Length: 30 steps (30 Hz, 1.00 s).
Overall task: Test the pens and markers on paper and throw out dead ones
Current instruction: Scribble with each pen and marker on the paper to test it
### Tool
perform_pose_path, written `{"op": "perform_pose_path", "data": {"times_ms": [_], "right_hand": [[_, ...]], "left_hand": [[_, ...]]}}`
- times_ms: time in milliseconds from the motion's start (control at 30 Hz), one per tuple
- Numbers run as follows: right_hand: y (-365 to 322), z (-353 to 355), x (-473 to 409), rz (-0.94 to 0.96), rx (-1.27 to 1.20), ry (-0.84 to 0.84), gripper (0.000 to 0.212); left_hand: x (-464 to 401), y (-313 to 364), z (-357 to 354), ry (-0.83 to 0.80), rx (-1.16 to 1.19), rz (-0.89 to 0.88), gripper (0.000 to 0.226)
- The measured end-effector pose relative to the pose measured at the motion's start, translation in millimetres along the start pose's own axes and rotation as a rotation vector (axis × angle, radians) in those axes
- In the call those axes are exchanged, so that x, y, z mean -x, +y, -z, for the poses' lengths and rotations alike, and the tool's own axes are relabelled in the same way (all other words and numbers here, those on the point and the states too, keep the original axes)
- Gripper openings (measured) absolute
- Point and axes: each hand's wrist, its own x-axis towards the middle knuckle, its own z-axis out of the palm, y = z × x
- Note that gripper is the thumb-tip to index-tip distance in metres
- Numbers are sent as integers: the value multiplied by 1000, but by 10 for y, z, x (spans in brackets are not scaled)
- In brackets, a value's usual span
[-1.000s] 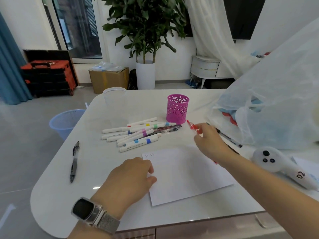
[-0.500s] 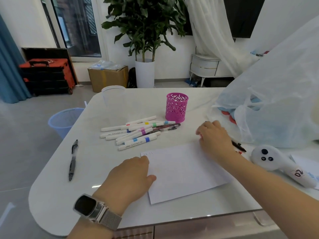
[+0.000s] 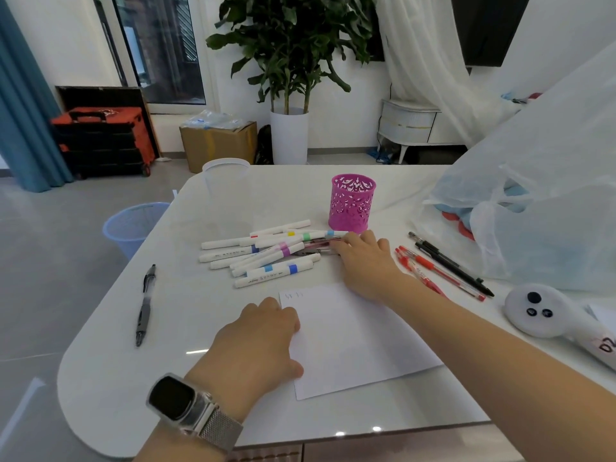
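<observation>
**White markers mostly untested; sorting at an early stage**

Paper (image 3: 353,338): near centre of table (image 3: 110,355), a few small test marks at its far-left corner only. Left hand (image 3: 260,341): flat, fingers together, pinning the sheet's left edge. Right hand (image 3: 363,258): fingers reaching onto the clear pens at the right end of the marker pile (image 3: 266,251); whether it pinches one cannot be told. Red and black pens (image 3: 443,265): laid aside right, judged already tested. Black pen (image 3: 145,303): alone, far left. Blue bin (image 3: 133,225): on floor, contents unseen. Pink holder (image 3: 351,203): beyond the pile.
</observation>
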Motion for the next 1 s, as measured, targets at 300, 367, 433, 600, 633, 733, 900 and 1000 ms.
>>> {"op": "perform_pose_path", "data": {"times_ms": [300,367,433,600,633,733,900,1000], "right_hand": [[226,130,161,-53,25,106,18],[307,214,233,-66,-90,200,19],[371,291,337,-69,-350,367,18],[345,636,537,-232,-1057,578,11],[314,703,524,-300,-1196,562,13],[246,860,435,-533,-1844,429,22],[147,908,443,-672,-2457,-9,56],[71,890,428,-717,-2448,-21,52]], "left_hand": [[-11,-2,11,-6,17,-13,54],[-5,-8,10,-14,17,-17,55],[-1,-7,8,-24,15,-17,56],[-11,0,16,-39,6,-12,57],[-13,5,15,-41,3,-11,57],[-12,18,8,-50,2,-11,58],[5,8,8,-60,20,-10,58],[-7,5,8,-62,20,-7,59]]}}
